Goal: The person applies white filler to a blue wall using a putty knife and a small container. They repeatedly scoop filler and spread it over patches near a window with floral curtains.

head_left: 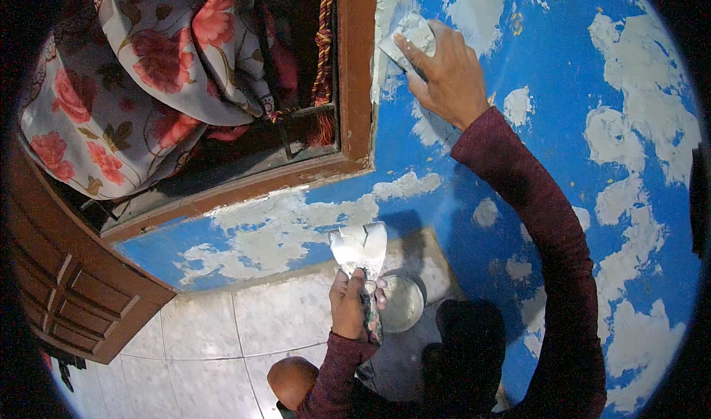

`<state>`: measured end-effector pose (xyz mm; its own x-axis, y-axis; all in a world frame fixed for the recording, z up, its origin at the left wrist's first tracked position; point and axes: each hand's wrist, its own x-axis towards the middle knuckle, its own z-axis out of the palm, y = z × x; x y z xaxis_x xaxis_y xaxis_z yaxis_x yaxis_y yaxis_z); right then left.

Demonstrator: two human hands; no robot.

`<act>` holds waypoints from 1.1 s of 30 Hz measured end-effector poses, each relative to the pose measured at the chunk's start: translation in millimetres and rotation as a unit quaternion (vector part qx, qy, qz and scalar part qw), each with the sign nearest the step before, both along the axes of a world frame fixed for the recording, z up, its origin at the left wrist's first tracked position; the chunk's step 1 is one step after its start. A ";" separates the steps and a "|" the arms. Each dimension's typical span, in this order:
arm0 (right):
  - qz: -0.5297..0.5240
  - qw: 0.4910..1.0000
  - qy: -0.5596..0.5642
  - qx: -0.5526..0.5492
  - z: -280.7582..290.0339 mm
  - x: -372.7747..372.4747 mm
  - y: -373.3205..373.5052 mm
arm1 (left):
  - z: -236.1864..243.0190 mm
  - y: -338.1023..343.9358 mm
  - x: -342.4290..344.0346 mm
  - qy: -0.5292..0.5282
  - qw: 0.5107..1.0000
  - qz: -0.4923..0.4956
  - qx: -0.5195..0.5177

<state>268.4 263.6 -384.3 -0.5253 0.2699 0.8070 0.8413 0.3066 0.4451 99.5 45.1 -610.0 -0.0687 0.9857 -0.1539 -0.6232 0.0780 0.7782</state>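
Observation:
My right hand (452, 75) is raised to the blue wall (452, 175), close beside the window's wooden frame (357, 78). It grips a flat white-smeared scraper (389, 47) with a lump of pale putty (417, 35) on it; the blade appears to lie against the wall. Lower down, my left hand (351, 304) is wrapped round the handle of a putty knife (358, 247). Its wide blade points up and is coated with white putty. Behind that hand, a round white tub (404, 304) with pale contents stands on the floor, partly hidden.
Rough pale putty patches (637, 138) cover much of the wall. A floral curtain (159, 64) and a twisted cord (323, 41) hang in the window. A brown panelled door (89, 286) stands at the left over the tiled floor (200, 330). A brown rounded shape (292, 382) shows below.

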 end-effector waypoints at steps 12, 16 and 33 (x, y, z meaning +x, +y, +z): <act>0.144 0.987 -0.053 0.054 52.0 34.2 4.7 | 0.2 -0.9 -0.4 -0.017 1.000 0.003 0.006; 0.164 0.976 -0.120 0.079 84.1 30.7 18.1 | -3.4 2.8 1.5 -0.005 1.000 0.003 0.003; 0.042 0.987 -0.106 0.110 64.4 53.2 37.3 | 3.8 -4.9 -3.3 0.028 1.000 0.003 0.005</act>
